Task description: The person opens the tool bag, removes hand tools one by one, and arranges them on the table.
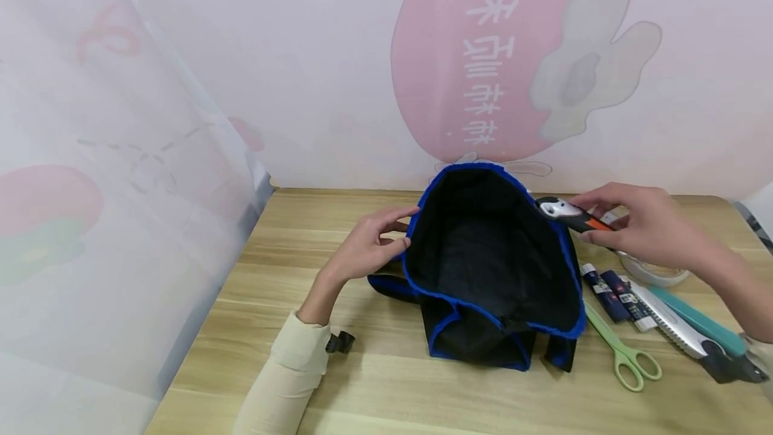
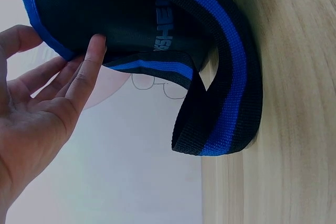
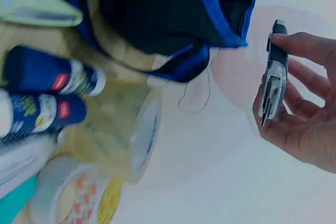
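Note:
A black tool bag with blue trim (image 1: 483,247) stands on the table, its wide mouth facing up toward me. At its left rim, my left hand (image 1: 374,240) touches the blue edge with fairly straight fingers. The left wrist view shows those fingers (image 2: 86,66) against the bag's outer side, above a black-and-blue strap (image 2: 231,77). My right hand (image 1: 646,223) holds a silver, black and orange utility knife (image 1: 574,213) between thumb and fingers, over the bag's right rim. In the right wrist view the knife (image 3: 274,72) is seen nearly edge-on, apart from the bag.
Right of the bag lie green-handled scissors (image 1: 634,361), two dark blue glue sticks (image 1: 616,294), a folding saw (image 1: 670,317) and a teal-handled tool (image 1: 700,321). Rolls of tape (image 3: 115,129) sit behind them. A printed curtain (image 1: 338,86) hangs behind the table (image 1: 253,327).

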{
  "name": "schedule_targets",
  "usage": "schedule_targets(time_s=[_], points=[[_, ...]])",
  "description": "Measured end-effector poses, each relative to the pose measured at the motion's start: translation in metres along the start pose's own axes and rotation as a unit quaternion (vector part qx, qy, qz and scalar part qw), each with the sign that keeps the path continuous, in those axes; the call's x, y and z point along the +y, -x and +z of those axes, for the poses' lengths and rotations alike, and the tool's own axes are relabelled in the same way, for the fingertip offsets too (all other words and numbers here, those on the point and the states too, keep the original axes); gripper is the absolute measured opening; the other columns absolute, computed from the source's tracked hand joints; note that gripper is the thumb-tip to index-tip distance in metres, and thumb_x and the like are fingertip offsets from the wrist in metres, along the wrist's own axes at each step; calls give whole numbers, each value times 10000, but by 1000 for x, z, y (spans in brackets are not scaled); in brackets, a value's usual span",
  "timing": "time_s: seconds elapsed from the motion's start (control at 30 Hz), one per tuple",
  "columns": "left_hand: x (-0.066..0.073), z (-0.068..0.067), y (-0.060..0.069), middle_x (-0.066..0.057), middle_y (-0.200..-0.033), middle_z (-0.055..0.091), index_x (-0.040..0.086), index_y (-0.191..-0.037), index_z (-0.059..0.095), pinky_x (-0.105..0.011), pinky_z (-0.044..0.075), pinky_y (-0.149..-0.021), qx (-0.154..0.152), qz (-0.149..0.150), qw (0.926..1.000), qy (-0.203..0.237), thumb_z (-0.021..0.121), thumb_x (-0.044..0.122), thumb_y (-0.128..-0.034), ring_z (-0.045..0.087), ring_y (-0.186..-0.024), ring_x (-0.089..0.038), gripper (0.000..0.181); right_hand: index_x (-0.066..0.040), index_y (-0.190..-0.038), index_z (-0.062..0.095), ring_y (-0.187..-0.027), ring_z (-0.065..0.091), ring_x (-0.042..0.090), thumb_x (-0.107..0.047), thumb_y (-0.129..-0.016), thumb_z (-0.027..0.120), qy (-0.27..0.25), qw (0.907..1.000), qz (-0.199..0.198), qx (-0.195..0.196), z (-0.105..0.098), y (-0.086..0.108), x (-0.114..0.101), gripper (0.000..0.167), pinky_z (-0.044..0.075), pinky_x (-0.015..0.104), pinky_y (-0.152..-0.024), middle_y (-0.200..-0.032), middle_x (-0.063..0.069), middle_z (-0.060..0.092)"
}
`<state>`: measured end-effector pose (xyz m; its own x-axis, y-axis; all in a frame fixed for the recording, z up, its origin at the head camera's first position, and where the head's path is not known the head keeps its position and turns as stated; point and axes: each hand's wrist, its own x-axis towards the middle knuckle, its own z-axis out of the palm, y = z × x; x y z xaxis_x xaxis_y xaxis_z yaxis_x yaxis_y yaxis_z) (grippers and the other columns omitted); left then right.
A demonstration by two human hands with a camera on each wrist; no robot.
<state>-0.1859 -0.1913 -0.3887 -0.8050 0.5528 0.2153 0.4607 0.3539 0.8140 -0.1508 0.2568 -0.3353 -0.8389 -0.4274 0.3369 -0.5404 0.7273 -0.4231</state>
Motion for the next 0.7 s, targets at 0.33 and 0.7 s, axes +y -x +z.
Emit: schedule_targets(time_s=[0.33, 0.7], points=[[1, 2, 0, -132, -1584, 572, 60, -1553, 563, -430, 642, -995, -16, 7, 10000, 9, 646, 50, -1009, 694, -1314, -360, 550, -54, -1252, 777, -838, 532, -169, 90, -716, 932, 632, 9958, 648, 129, -14, 43, 36, 577, 539, 155, -613, -1130, 163, 774], [2, 2, 0, -137, -1592, 563, 64, -1557, 559, -448, 643, -992, -8, 18, 10000, -22, 647, 52, -1007, 696, -1310, -366, 557, 70, -1302, 684, -814, 454, -212, 145, -785, 835, 97, 9832, 1758, 477, -8, 97, 91, 543, 514, 189, -536, -978, -356, 550]])
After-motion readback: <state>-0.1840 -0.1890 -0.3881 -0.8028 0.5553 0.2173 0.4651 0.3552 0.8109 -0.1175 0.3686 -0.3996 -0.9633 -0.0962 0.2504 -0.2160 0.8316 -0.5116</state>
